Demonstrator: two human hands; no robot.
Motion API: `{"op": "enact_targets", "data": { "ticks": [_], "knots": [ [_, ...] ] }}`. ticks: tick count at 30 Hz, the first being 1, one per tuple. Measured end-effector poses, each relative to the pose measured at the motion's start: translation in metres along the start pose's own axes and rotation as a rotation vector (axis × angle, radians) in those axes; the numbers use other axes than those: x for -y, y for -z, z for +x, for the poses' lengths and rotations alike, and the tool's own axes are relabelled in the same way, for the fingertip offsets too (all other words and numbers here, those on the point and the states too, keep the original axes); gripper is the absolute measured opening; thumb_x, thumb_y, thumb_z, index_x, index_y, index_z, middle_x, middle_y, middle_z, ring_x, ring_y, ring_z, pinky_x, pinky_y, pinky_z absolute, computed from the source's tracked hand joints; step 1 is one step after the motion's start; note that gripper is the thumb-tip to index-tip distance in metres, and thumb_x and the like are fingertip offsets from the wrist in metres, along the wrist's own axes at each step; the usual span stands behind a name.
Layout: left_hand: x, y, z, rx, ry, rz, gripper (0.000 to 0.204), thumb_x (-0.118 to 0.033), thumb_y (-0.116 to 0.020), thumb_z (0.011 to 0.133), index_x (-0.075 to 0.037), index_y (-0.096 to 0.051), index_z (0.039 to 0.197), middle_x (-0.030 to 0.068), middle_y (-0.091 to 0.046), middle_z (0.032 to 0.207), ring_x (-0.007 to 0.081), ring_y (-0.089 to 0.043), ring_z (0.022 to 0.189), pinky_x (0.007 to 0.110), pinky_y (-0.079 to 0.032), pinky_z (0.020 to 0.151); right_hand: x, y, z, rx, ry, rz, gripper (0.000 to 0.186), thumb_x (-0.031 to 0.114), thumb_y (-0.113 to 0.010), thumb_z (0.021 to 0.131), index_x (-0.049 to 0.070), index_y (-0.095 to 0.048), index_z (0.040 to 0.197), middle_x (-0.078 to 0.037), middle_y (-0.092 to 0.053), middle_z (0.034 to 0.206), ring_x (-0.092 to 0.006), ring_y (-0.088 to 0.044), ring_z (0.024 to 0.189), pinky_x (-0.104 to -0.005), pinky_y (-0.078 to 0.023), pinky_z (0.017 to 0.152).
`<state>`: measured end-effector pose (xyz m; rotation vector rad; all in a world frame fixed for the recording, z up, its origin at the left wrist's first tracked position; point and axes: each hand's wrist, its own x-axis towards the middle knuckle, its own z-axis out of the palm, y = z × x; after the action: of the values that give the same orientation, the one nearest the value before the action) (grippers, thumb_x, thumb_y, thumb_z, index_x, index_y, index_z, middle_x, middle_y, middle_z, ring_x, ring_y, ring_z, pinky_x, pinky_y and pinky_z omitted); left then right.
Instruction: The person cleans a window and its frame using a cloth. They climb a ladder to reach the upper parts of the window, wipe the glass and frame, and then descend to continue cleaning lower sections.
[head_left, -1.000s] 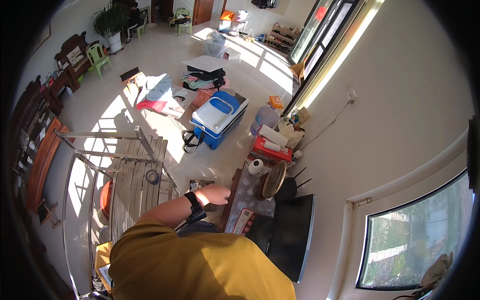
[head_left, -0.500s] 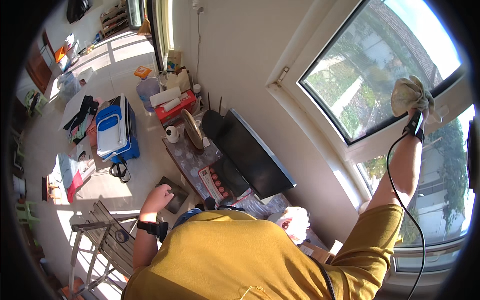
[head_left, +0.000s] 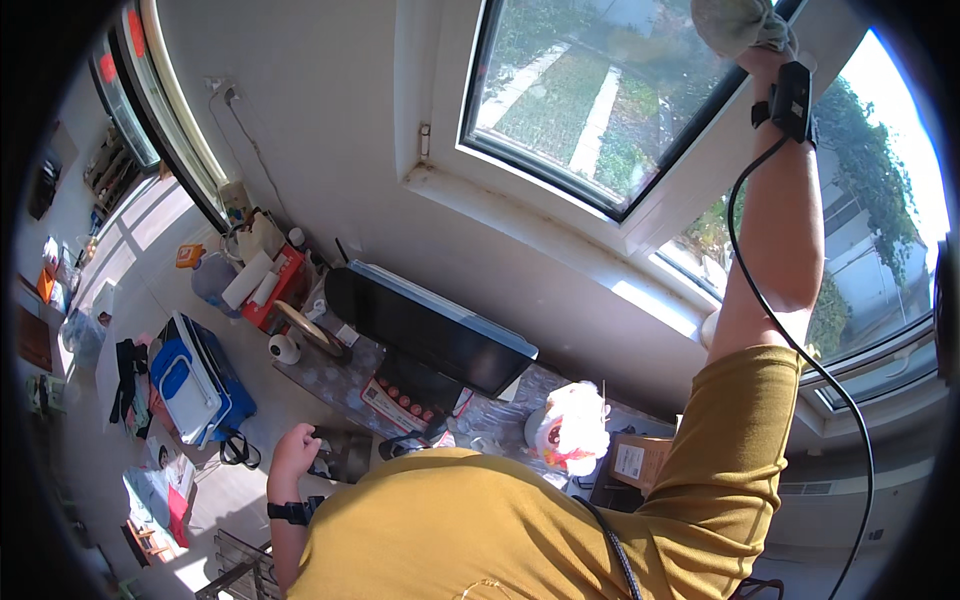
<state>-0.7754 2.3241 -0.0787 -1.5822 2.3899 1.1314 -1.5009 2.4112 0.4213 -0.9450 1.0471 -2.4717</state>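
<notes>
High on the right, my right arm stretches up to the window pane [head_left: 580,95]. My right hand [head_left: 765,60] is closed on a crumpled whitish cloth [head_left: 728,24], which lies over the pane's right side by the white frame; the cloth hides most of the fingers. A black device with a dark cable is strapped to that wrist. Lower down on the left, my left hand [head_left: 294,452] hangs with its fingers curled and nothing visible in them. It is close to a dark box-like thing [head_left: 345,455] beside the desk.
Below the window, a desk holds a black monitor [head_left: 430,325], a small white camera [head_left: 285,348], a white plush-like thing [head_left: 568,430] and a cardboard box [head_left: 640,460]. A blue and white cooler box [head_left: 200,385] stands on the floor at left, near a wooden folding stool [head_left: 240,560].
The view has turned, so the window and desk sit further left. My right hand with the cloth appears higher in the picture. My left hand stays low, still curled.
</notes>
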Motion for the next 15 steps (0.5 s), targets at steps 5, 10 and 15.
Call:
{"op": "enact_targets", "data": {
  "ticks": [5,10,15],
  "knots": [
    [0.007,-0.004,-0.002,-0.026,-0.071,-0.079,0.033,-0.017,-0.067,0.079,0.000,-0.060,0.107,0.0153,-0.067,0.087,0.0272,-0.065,0.080,0.036,-0.051,0.074,-0.003,0.029,-0.017,-0.013,0.094,0.084,0.038,0.030,-0.036,0.099,0.008,-0.052,0.125,-0.008,-0.052,0.132,-0.0212,-0.047,0.122,-0.0327,-0.037,0.105],
    [0.026,-0.008,-0.012,-0.022,0.033,-0.052,0.034,-0.017,-0.069,0.077,-0.001,-0.061,0.106,0.0147,-0.067,0.086,0.0269,-0.065,0.080,0.036,-0.051,0.073,0.010,0.053,-0.025,-0.010,0.068,0.047,0.040,0.031,-0.039,0.098,0.000,-0.050,0.121,-0.015,-0.056,0.120,-0.0262,-0.055,0.112,-0.0400,-0.044,0.100],
    [0.045,-0.021,-0.017,-0.068,-0.098,-0.109,0.033,-0.017,-0.068,0.078,-0.001,-0.060,0.107,0.0123,-0.065,0.081,0.0255,-0.063,0.075,0.035,-0.050,0.071,0.017,0.025,-0.034,-0.061,0.092,-0.116,0.040,0.030,-0.039,0.098,0.000,-0.050,0.122,-0.015,-0.057,0.119,-0.0261,-0.055,0.111,-0.0398,-0.044,0.099]
  ]
}}
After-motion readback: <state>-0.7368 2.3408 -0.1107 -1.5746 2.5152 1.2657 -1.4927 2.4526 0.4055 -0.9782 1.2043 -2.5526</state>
